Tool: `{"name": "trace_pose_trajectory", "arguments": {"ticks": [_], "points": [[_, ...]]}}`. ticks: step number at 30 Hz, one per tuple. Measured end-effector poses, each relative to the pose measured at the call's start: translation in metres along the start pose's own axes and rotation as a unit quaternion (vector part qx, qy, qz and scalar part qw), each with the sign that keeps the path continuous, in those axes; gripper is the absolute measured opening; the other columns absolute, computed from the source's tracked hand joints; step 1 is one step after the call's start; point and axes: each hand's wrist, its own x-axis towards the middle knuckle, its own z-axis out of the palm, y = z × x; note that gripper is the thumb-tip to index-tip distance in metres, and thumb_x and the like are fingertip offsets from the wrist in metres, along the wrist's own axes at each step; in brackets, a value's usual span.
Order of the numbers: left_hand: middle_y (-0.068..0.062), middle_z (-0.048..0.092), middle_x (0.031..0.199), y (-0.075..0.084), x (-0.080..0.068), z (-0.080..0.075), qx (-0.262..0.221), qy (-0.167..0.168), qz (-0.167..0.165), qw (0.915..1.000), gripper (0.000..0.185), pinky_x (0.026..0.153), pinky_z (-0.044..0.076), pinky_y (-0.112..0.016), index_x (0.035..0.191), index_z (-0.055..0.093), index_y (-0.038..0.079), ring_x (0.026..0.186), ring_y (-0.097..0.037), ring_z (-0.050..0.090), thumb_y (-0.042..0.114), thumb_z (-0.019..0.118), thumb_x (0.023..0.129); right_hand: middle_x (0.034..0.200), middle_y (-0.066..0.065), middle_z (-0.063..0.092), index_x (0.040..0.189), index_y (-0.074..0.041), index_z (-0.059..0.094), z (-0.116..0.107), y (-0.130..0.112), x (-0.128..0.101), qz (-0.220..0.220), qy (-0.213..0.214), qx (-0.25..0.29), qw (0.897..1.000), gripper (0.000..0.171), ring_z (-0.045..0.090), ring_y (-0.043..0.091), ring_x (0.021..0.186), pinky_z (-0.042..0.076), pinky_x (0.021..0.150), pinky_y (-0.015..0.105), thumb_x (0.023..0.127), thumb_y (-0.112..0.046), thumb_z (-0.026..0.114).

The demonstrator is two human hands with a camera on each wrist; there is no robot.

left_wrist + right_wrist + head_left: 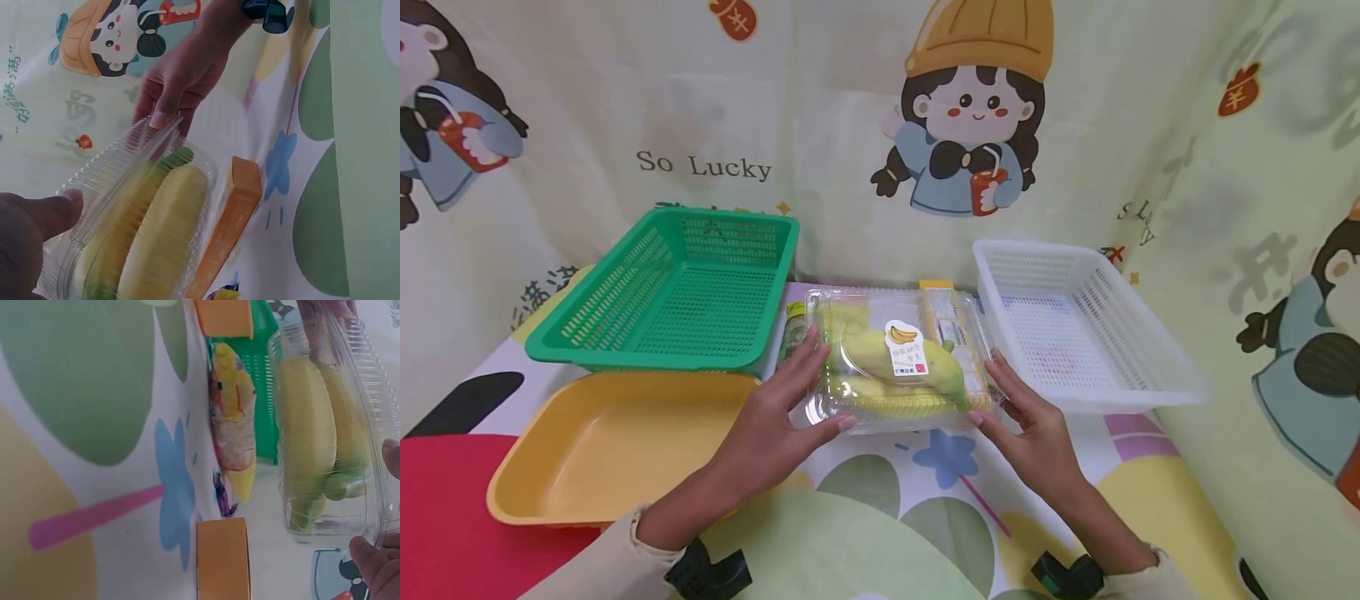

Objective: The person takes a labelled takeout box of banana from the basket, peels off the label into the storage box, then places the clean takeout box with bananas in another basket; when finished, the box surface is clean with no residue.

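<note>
Okay, looks like you're mid-handling: box held up, not yet set down. Nearest, the counter (925, 558) in front of you gives your roomiest patch. Yellow basin (625, 450) is just left of your left hand (782, 404), so watch that rim. Your left fingers grasp one end of the clear box (898, 362); your right hand (1030, 425) has its fingers grasping the other. Bananas (306, 419) inside; wrist views show it off the counter. Next move, I'd say, calls for both hands together, kept level; thin plastic could flex if squeezed. Beyond and lower, an orange carton (226, 225) and a snack packet (232, 412) cut your set-down room. Green basket (658, 354) back left, white basket (1052, 337) back right, near your right fingers: clear either rim from above. Backdrop (835, 125) hangs behind, so limited reach there.
</note>
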Motion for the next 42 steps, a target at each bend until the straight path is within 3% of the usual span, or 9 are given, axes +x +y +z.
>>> {"name": "trace_pose_trajectory", "arguments": {"ticks": [7, 13, 20, 24, 29, 35, 40, 42], "points": [[-0.007, 0.020, 0.160, 0.001, -0.005, -0.001, 0.016, -0.009, -0.012, 0.9997, 0.085, 0.103, 0.039, -0.046, 0.149, 0.035, 0.000, 0.143, -0.030, 0.024, 0.024, 0.081, 0.081, 0.149, 0.019, 0.038, 0.141, 0.002, 0.048, 0.002, 0.003, -0.005, 0.011, -0.010, -0.009, 1.000, 0.074, 0.041, 0.012, 0.134, 0.047, 0.087, 0.025, 0.074, 0.014, 0.076], [-0.012, 0.024, 0.158, 0.000, -0.011, -0.001, 0.011, -0.014, -0.024, 0.9995, 0.082, 0.100, 0.042, -0.044, 0.147, 0.037, -0.001, 0.142, -0.033, 0.027, 0.023, 0.080, 0.082, 0.149, 0.020, 0.039, 0.140, 0.003, 0.049, 0.004, 0.006, -0.011, 0.015, -0.021, 0.012, 1.000, 0.071, 0.040, 0.013, 0.134, 0.047, 0.089, 0.027, 0.075, 0.015, 0.074], [-0.013, 0.021, 0.159, -0.003, -0.015, 0.002, -0.039, -0.025, -0.054, 0.9975, 0.083, 0.092, 0.046, -0.038, 0.147, 0.036, -0.002, 0.131, -0.035, 0.043, 0.016, 0.081, 0.080, 0.147, 0.020, 0.040, 0.139, 0.002, 0.052, 0.005, 0.005, -0.015, 0.005, -0.025, -0.013, 1.000, 0.069, 0.041, 0.014, 0.132, 0.049, 0.086, 0.023, 0.075, 0.013, 0.076], [-0.012, 0.021, 0.159, -0.001, -0.018, 0.002, -0.031, -0.028, -0.054, 0.9976, 0.084, 0.093, 0.047, -0.040, 0.147, 0.036, -0.002, 0.128, -0.035, 0.046, 0.016, 0.082, 0.080, 0.147, 0.022, 0.039, 0.139, 0.002, 0.051, 0.006, 0.004, -0.019, 0.007, -0.030, -0.010, 0.999, 0.068, 0.042, 0.013, 0.132, 0.048, 0.087, 0.023, 0.076, 0.012, 0.076], [-0.009, 0.021, 0.159, 0.004, -0.027, 0.000, 0.003, -0.029, -0.048, 0.9984, 0.085, 0.099, 0.043, -0.043, 0.148, 0.037, -0.001, 0.134, -0.032, 0.040, 0.021, 0.083, 0.079, 0.145, 0.025, 0.040, 0.139, 0.002, 0.051, 0.004, 0.000, -0.024, 0.000, -0.035, -0.008, 0.999, 0.068, 0.040, 0.014, 0.133, 0.049, 0.087, 0.024, 0.076, 0.013, 0.075], [-0.009, 0.019, 0.160, 0.009, -0.035, 0.002, -0.009, -0.030, -0.052, 0.9982, 0.086, 0.098, 0.044, -0.041, 0.149, 0.035, 0.000, 0.133, -0.030, 0.041, 0.021, 0.082, 0.080, 0.145, 0.025, 0.041, 0.137, 0.005, 0.052, 0.001, -0.002, -0.030, -0.002, -0.036, -0.008, 0.999, 0.067, 0.043, 0.014, 0.132, 0.050, 0.085, 0.026, 0.075, 0.016, 0.075], [-0.007, 0.020, 0.160, 0.013, -0.045, 0.004, 0.014, -0.029, -0.059, 0.9978, 0.086, 0.102, 0.038, -0.047, 0.148, 0.036, 0.001, 0.140, -0.030, 0.029, 0.024, 0.082, 0.080, 0.145, 0.025, 0.042, 0.136, 0.007, 0.052, 0.000, -0.005, -0.039, 0.004, -0.048, -0.006, 0.999, 0.067, 0.045, 0.014, 0.131, 0.051, 0.085, 0.027, 0.074, 0.014, 0.076], [-0.007, 0.019, 0.160, 0.014, -0.049, 0.004, 0.013, -0.027, -0.059, 0.9978, 0.086, 0.100, 0.041, -0.045, 0.149, 0.036, 0.002, 0.139, -0.029, 0.031, 0.023, 0.082, 0.079, 0.144, 0.025, 0.042, 0.135, 0.006, 0.053, -0.002, -0.007, -0.041, 0.001, -0.051, -0.012, 0.999, 0.067, 0.046, 0.015, 0.130, 0.051, 0.084, 0.028, 0.073, 0.014, 0.077]]}}
